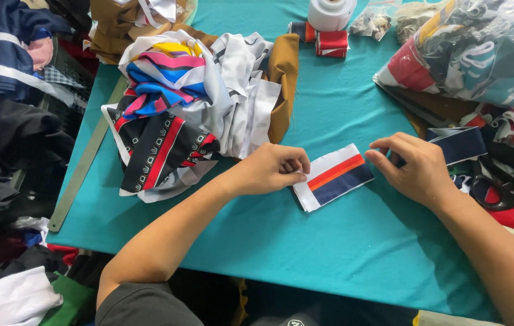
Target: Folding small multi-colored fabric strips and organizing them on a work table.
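A small striped fabric piece (333, 177) — white, orange and navy bands — lies flat on the teal bench (341, 241) at the middle of the frame, tilted so its right end sits higher than its left. The left hand (272, 169) has its grip pinched together on the left end of the piece, pressing it to the cloth surface, seemingly to keep it from sliding. The right hand (417, 166) sits at the right end; its fingertips are curled in and touch or nearly touch the edge, but whether they are clamped on the cloth I cannot tell.

At the upper left of the frame a heap of printed strips (178, 108) — white, black-and-red, pink and blue — sits within reach of the left arm. A long grey ruler (85, 163) lies along the bench's left edge. A white roll (331, 13) stands at the top centre with folded red-and-white pieces (332, 43) just below it. At the right, a clear bag of trims (480, 51) and black-handled scissors (491, 192) lie close to the right wrist.
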